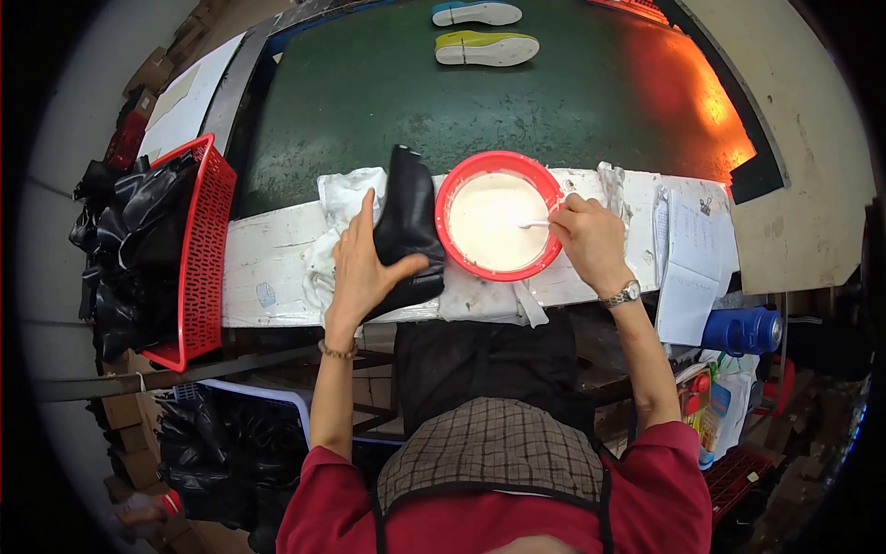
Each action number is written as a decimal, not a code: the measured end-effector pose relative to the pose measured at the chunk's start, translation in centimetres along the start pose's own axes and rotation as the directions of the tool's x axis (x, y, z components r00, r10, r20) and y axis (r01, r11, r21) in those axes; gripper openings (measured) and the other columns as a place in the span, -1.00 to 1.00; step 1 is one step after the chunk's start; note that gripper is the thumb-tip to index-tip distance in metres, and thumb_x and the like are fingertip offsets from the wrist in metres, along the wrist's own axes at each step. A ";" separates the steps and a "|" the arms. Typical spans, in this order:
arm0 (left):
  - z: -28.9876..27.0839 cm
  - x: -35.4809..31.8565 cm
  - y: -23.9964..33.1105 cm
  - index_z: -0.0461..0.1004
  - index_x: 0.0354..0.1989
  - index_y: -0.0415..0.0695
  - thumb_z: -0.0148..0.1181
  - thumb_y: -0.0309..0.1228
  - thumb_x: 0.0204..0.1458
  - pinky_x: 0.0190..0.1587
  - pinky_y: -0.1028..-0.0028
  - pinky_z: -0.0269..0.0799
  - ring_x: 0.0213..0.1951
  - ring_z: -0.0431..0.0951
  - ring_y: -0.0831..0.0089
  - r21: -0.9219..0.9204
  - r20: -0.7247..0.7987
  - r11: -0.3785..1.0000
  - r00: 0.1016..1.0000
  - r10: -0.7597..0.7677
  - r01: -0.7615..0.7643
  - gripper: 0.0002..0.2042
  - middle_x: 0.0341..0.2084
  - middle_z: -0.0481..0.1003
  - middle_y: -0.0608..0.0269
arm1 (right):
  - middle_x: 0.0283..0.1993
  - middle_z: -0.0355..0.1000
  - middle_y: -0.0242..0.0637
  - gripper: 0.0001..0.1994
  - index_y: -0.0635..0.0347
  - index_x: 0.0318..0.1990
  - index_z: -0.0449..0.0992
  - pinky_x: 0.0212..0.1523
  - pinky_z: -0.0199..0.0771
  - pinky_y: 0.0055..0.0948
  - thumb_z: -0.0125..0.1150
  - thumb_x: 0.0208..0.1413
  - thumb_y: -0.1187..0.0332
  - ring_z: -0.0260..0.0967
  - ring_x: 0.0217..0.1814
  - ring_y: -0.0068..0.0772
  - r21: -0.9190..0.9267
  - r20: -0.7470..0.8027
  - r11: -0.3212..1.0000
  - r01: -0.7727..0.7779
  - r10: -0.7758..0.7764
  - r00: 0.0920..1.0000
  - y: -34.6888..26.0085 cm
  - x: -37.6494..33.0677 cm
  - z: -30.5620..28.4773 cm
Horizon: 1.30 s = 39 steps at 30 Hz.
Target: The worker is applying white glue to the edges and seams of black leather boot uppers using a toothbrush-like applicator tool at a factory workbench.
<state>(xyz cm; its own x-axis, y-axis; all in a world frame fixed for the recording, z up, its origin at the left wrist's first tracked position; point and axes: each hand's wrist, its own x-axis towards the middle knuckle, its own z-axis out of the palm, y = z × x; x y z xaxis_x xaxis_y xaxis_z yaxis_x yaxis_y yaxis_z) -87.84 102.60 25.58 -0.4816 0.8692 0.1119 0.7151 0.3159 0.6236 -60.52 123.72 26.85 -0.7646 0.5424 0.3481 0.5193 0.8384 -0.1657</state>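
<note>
A black ankle boot is on the white board, left of a red bowl. My left hand is at the boot's left side, its fingers stretched out and apart, with the thumb across the lower part of the boot. Thick white liquid fills much of the bowl. Over the bowl's right rim, my right hand pinches a thin, white-handled tool. Its tip reaches the liquid and its kind cannot be made out. White cloths lie beneath and beside the boot.
Beyond the board runs a dark green belt carrying a yellow shoe and a blue one. A red basket of black boot uppers stands left. Papers and a blue flask are at right.
</note>
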 end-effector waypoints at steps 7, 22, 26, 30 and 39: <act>0.0 -4.7 0.9 -0.16 0.57 0.06 0.69 -0.11 -0.50 0.21 -0.33 0.08 0.38 0.13 -0.12 0.477 0.133 0.879 0.990 -0.045 -0.024 0.37 0.40 0.06 -0.17 | -0.36 0.47 -0.40 -0.93 0.05 -0.35 0.69 -0.33 0.49 -0.27 0.40 0.01 0.35 0.50 -0.29 -0.28 -0.002 -0.033 0.999 -0.041 0.041 0.999 -0.3 0.0 -1.0; -2.5 -5.0 1.2 0.25 0.43 -0.08 0.04 -0.86 -0.40 0.27 0.18 0.28 0.25 0.27 -0.04 -0.010 -0.313 0.995 0.946 0.087 -0.095 -0.03 0.24 0.27 0.00 | -0.34 0.48 -0.30 -0.88 0.20 -0.18 0.68 -0.45 0.43 -0.50 0.37 0.15 0.43 0.48 -0.45 -0.40 0.296 -0.038 0.906 -0.304 0.329 0.943 0.5 -2.9 -2.2; -2.9 -4.7 4.1 0.25 0.41 -0.14 0.09 -0.85 -0.36 0.32 0.18 0.20 0.29 0.26 -0.04 -0.072 -0.305 0.981 0.940 0.149 -0.179 -0.07 0.30 0.24 -0.02 | -0.34 0.48 -0.34 -0.86 0.23 -0.17 0.68 -0.47 0.38 -0.56 0.40 0.11 0.49 0.43 -0.46 -0.53 0.585 -0.141 0.787 -0.196 0.336 0.931 -3.2 -1.1 -4.7; -2.7 -4.3 6.3 0.24 0.41 -0.18 0.32 -0.68 -0.20 0.25 0.25 0.27 0.29 0.29 0.02 0.022 -0.239 0.961 0.932 0.271 -0.274 -0.16 0.32 0.25 -0.01 | -0.33 0.51 -0.37 -0.87 0.23 -0.19 0.69 -0.48 0.38 -0.59 0.42 0.09 0.50 0.42 -0.45 -0.61 0.758 -0.107 0.650 -0.062 0.217 0.970 -5.7 0.1 -5.8; -2.4 -4.9 6.2 0.36 0.31 -0.20 0.48 -0.38 -0.13 0.29 0.14 0.24 0.26 0.33 -0.04 -0.038 -0.206 0.884 0.869 0.449 -0.466 -0.26 0.28 0.31 -0.10 | -0.35 0.53 -0.34 -0.89 0.22 -0.24 0.70 -0.48 0.43 -0.60 0.45 0.07 0.47 0.45 -0.44 -0.58 0.639 -0.226 0.768 -0.043 0.240 0.944 -1.9 2.2 -6.1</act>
<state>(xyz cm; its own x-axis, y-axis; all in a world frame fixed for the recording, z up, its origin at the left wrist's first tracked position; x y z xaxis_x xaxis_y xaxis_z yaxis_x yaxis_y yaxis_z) -82.31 99.39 30.78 -0.2016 0.8194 0.5366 0.8371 -0.1402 0.5287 -60.88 122.99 33.53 -0.5110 0.7013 0.4971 0.1879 0.6554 -0.7315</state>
